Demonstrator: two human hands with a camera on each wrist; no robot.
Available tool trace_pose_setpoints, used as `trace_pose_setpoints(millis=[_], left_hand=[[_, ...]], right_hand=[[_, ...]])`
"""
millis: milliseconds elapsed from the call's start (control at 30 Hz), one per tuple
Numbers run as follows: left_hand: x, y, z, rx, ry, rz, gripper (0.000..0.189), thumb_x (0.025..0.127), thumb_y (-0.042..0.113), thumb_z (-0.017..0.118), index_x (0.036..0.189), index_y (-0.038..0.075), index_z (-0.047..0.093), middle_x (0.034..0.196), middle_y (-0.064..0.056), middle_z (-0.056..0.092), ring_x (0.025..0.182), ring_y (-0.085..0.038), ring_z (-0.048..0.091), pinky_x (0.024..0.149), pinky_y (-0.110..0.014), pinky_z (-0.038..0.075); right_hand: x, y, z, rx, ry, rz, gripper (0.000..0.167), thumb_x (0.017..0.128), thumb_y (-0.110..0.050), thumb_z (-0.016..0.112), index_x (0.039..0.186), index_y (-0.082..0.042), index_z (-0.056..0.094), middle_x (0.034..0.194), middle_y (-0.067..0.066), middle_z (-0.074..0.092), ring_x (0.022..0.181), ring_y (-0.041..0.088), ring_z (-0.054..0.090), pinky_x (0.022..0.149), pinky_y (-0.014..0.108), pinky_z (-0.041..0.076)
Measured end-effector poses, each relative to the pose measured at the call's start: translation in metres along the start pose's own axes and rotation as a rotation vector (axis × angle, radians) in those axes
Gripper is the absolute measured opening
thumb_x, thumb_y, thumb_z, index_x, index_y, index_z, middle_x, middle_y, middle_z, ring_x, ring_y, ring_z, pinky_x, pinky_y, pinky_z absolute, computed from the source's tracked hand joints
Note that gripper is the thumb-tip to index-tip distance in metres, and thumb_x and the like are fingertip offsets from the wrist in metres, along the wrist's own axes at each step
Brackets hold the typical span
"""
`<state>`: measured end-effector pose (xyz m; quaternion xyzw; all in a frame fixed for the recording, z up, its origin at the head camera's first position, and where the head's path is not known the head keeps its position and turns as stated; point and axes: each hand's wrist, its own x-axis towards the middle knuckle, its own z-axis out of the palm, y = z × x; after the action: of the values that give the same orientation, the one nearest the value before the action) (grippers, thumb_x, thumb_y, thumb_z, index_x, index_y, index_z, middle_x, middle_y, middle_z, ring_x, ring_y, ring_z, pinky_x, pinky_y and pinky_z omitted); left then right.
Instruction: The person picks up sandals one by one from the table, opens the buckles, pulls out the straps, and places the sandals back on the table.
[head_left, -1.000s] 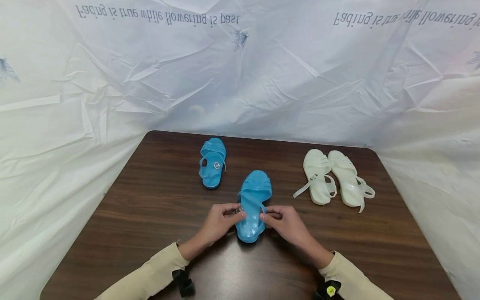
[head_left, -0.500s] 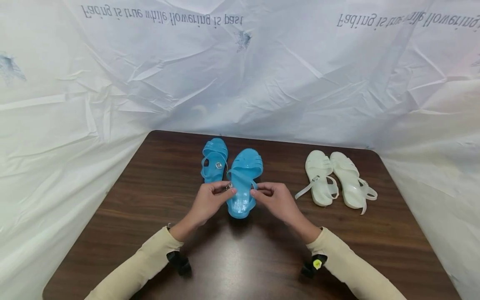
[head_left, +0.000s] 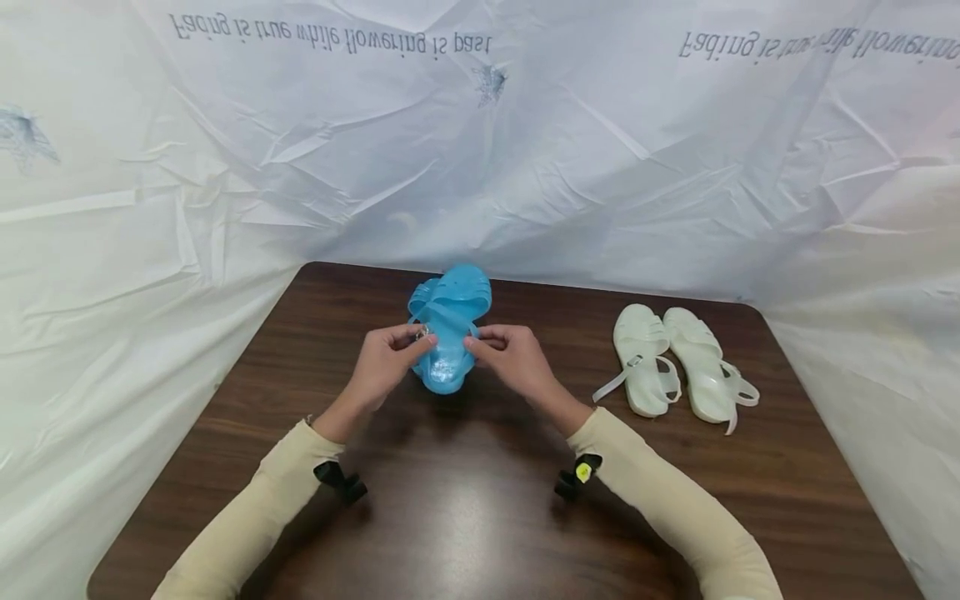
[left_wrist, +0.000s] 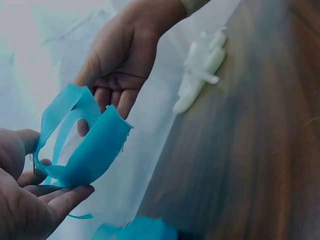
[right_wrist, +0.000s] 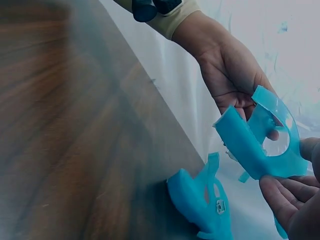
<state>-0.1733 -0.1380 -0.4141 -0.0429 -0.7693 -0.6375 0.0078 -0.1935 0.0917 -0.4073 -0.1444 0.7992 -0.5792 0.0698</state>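
Observation:
Both hands hold one blue jelly sandal (head_left: 448, 354) up off the table, toe pointing away from me. My left hand (head_left: 384, 360) pinches its left edge by the metal buckle, thumb over the footbed. On the other edge, my right hand (head_left: 516, 360) pinches the side by the strap. The wrist views show its heel end between the two hands, in the air. A second blue sandal (right_wrist: 192, 200) rests on the table beneath and behind it, with its own buckle. From the head, the held one covers most of that second sandal (head_left: 422, 293).
Two white sandals, one (head_left: 642, 375) beside the other (head_left: 701, 375), lie side by side at the right with straps loose. The dark wooden table (head_left: 465, 517) ends at a back edge just past the blue sandals. A white printed sheet (head_left: 525, 167) hangs behind it.
Both hands have carried the held sandal away from me and to the left. It now overlaps the second blue sandal, which stood fully in view earlier. The white pair stays put.

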Motion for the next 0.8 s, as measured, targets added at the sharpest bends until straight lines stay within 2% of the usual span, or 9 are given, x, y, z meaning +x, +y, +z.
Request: trace_pose_setpoints(millis=[100,300,533,700,800], left_hand=[[0.007,-0.001,-0.010,-0.020,0.009,-0.022,0.047,0.096,0.033,0.074,0.128,-0.001,0.069,0.116,-0.020,0.071,0.096,-0.015,0.069,0.079,-0.026,0.059],[0.017,-0.003,-0.032,-0.010,0.052,-0.062,0.050,0.097,0.033,0.073,0.130,-0.004,0.066,0.121,-0.022,0.070,0.095,-0.012,0.070,0.078,-0.024,0.059],[0.026,-0.015,-0.059,-0.033,0.072,-0.092,0.057,0.098,0.033,0.071,0.138,-0.005,0.059,0.132,-0.024,0.064,0.105,-0.013,0.070,0.090,-0.036,0.058],[0.030,-0.025,-0.073,-0.026,0.103,-0.091,0.058,0.099,0.034,0.070,0.139,-0.005,0.059,0.133,-0.024,0.064,0.103,-0.007,0.069,0.085,-0.026,0.058],[0.031,-0.028,-0.081,-0.010,0.116,-0.096,0.057,0.099,0.035,0.070,0.139,-0.004,0.059,0.133,-0.024,0.063,0.103,-0.006,0.068,0.085,-0.024,0.058]], right_hand=[[0.013,-0.004,0.007,0.013,-0.009,-0.020,0.041,0.097,-0.034,0.072,0.123,-0.002,0.072,0.111,0.013,0.075,0.090,0.023,0.076,0.082,0.045,0.061],[0.037,-0.010,0.023,0.032,-0.037,-0.035,0.042,0.098,-0.034,0.071,0.123,0.000,0.071,0.113,0.014,0.075,0.089,0.022,0.076,0.077,0.033,0.062],[0.059,-0.012,0.043,0.026,-0.059,-0.027,0.050,0.098,-0.042,0.069,0.128,-0.002,0.069,0.110,0.013,0.076,0.093,0.029,0.076,0.084,0.042,0.061],[0.071,-0.008,0.052,-0.020,-0.088,-0.064,0.054,0.099,-0.047,0.066,0.130,-0.004,0.068,0.109,0.011,0.076,0.092,0.025,0.076,0.080,0.032,0.061],[0.073,-0.003,0.052,-0.060,-0.078,-0.112,0.050,0.100,-0.047,0.064,0.127,-0.006,0.070,0.107,0.012,0.076,0.091,0.025,0.076,0.078,0.031,0.061]])
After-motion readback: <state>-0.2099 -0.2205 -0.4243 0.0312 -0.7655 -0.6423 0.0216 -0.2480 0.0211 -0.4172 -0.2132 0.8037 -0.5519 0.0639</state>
